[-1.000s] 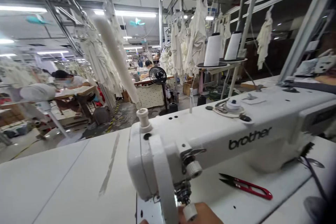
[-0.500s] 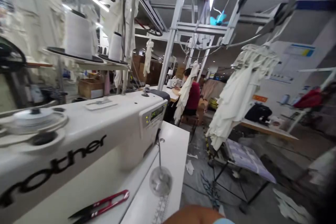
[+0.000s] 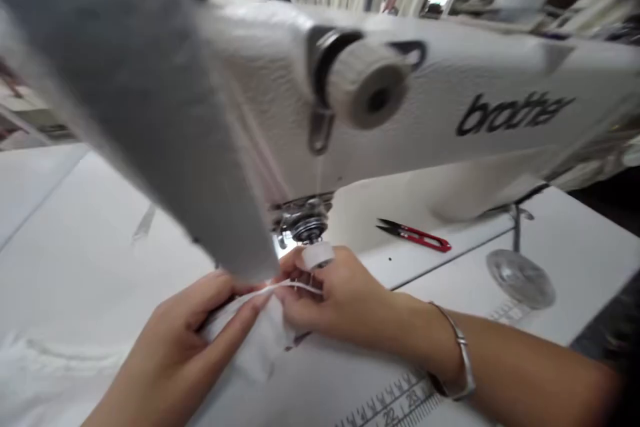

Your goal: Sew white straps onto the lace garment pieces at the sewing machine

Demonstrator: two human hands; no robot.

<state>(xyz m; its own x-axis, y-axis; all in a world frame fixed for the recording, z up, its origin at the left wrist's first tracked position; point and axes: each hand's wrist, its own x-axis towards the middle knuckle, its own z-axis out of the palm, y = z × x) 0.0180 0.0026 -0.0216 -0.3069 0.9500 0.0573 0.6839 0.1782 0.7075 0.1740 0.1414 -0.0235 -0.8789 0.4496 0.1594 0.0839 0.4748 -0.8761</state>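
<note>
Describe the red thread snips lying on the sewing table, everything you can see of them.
The thread snips are a small pair with a bright red handle that closes in a loop at its right end, and two dark, thin blades pointing left, slightly parted. The handle looks like plastic or painted metal, the blades like metal. They lie flat on the white table, just below the arm of the sewing machine and right of the needle area. Nothing touches them; the right hand works apart from them, lower left.
</note>
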